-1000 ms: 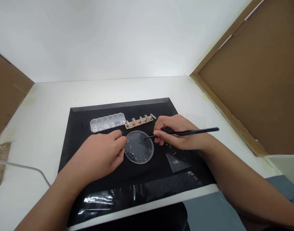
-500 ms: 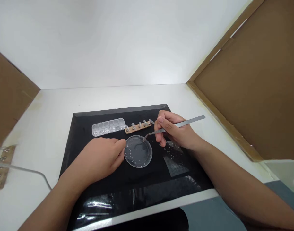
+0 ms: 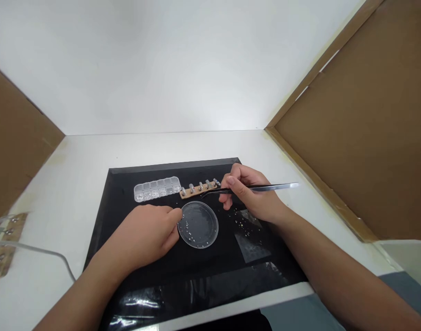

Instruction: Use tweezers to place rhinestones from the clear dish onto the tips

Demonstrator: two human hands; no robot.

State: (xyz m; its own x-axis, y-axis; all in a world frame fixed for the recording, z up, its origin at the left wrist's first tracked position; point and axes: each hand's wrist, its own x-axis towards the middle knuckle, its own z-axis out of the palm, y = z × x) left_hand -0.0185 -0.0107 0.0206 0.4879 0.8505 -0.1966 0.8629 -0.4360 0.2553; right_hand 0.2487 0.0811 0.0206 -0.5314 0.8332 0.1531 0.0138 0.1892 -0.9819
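My left hand (image 3: 150,234) is closed at the left rim of a round clear shallow dish (image 3: 205,223), thumb and forefinger pinching its edge. Small pale bits lie scattered inside the dish, mostly on its left side. In my right hand (image 3: 252,195) is a pair of tweezers (image 3: 275,187) with a bent tip, held like a pen. The tip hovers between the dish and a wooden strip (image 3: 188,195) bearing several small clear pieces on metal pegs. Whether the tip holds anything is too small to tell.
A clear compartment box (image 3: 157,189) with glittering contents stands at the mat's back left. Loose tiny bits lie around a clear plastic sheet (image 3: 253,248) on the black mat (image 3: 203,285). Another peg strip (image 3: 7,246) and a grey cable (image 3: 48,251) lie far left. Brown boards flank the table.
The tweezers' tip has lifted out of the dish to beyond its far rim, near the wooden strip. My left hand stays at the dish's rim. The view has tilted slightly.
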